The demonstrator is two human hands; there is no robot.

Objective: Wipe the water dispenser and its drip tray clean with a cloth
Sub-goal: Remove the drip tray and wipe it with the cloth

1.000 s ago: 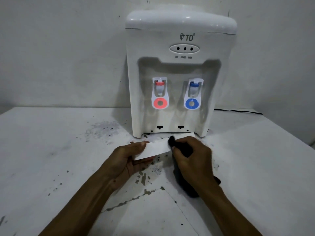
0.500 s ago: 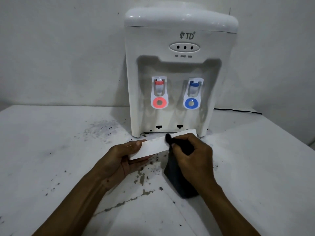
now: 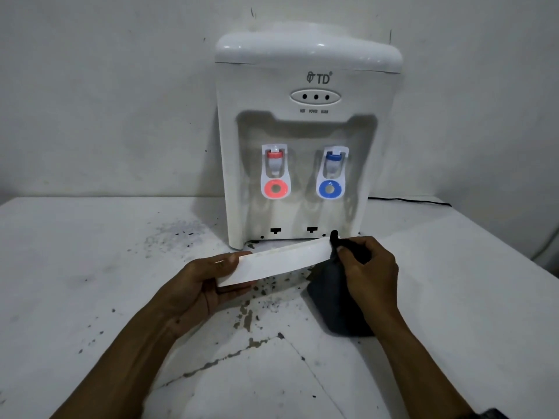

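Near the tabletop's (image 3: 90, 267) far edge, the left hand (image 3: 205, 285) grips the drip tray (image 3: 272, 263). The right hand (image 3: 367, 273) pinches a cloth (image 3: 338, 309) against it.

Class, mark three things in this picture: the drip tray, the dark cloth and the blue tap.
drip tray (image 3: 272, 264), head view, middle of its white front face.
dark cloth (image 3: 329, 303), head view, its hanging lower part.
blue tap (image 3: 332, 172), head view, white body below the blue lever.
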